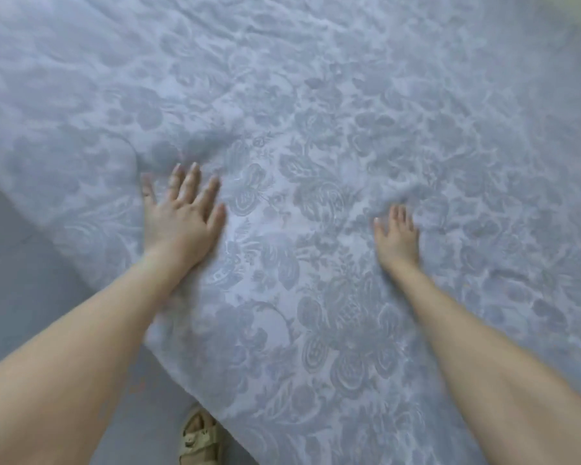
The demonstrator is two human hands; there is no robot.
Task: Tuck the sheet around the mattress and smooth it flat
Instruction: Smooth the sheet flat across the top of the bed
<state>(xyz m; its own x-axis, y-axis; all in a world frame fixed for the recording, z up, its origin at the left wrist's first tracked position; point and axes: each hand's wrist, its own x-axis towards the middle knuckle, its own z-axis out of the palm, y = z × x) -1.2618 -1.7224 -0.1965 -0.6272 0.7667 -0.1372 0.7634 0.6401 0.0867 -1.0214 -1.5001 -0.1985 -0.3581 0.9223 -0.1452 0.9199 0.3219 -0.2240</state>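
1. A pale blue-grey sheet with a woven floral pattern (316,129) spreads across the mattress, which is itself hidden under the cloth. The sheet fills the view to the top and right, well past both hands.
2. The bed's near edge runs on a slant from the middle left down to the bottom centre, where the sheet drops over the side toward a plain grey floor (31,263).
3. A foot in a beige strapped sandal (198,437) stands on the floor just beside that edge.
4. The left hand (182,219) lies palm-down on the sheet near the edge, fingers straight and spread wide, holding nothing. A soft ripple of cloth rises just ahead of its fingertips.
5. The right hand (398,239) presses flat on the sheet farther in, fingers straight and close together, their tips touching a small fold.
6. The two hands are well apart, with flat patterned cloth between them.
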